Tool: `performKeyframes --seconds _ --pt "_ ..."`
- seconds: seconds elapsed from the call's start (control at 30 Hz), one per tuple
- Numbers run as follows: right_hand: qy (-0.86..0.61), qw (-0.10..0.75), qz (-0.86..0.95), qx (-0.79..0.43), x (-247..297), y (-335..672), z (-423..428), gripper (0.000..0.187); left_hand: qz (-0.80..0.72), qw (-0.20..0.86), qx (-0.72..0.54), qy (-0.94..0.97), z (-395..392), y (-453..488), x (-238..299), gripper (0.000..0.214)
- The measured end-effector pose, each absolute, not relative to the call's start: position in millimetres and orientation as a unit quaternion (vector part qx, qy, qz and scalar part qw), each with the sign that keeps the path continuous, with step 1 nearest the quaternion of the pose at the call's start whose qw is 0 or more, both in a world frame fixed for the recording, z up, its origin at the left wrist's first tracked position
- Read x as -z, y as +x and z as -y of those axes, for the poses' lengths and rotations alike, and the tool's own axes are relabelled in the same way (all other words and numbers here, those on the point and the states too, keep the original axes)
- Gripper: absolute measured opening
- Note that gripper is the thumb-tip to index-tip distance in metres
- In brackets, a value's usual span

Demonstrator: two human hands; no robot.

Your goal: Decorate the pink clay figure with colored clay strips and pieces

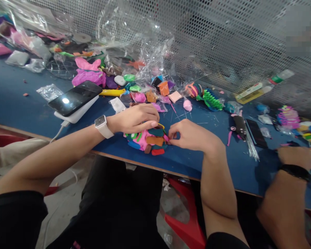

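Note:
A multicoloured clay figure [147,140], pink with green, orange, blue and red pieces stuck on, lies near the front edge of the blue table [28,107]. My left hand [136,117], with a white watch on the wrist, curves over the top of the figure and holds it down. My right hand [189,135] is closed in a pinch at the figure's right side, fingertips pressing on a small pink bit of clay.
A phone [75,97] lies on a white power bank at the left. Clay lumps, a green clay figure [211,100] and crumpled plastic wrap [134,41] crowd the back. Another person's arm with a black watch [295,171] works at the right, near a dark clay figure [239,126].

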State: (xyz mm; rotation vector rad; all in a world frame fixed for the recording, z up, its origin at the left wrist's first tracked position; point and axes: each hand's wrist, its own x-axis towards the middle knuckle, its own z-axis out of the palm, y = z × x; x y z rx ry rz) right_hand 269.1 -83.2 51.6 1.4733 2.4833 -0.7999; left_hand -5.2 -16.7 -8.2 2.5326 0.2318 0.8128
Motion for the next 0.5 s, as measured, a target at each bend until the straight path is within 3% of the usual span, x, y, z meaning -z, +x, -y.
performKeyframes --seconds 0.3,0.5 --pt "0.459 -0.012 -0.849 0.262 -53.0 273.7 82.7 0.005 -0.138 0.242 -0.327 0.903 13.4 -9.2 12.1 0.075" --pt "0.443 -0.016 -0.852 0.280 -51.6 272.2 80.7 0.008 -0.159 0.222 -0.340 0.900 8.8 -10.0 17.3 0.079"
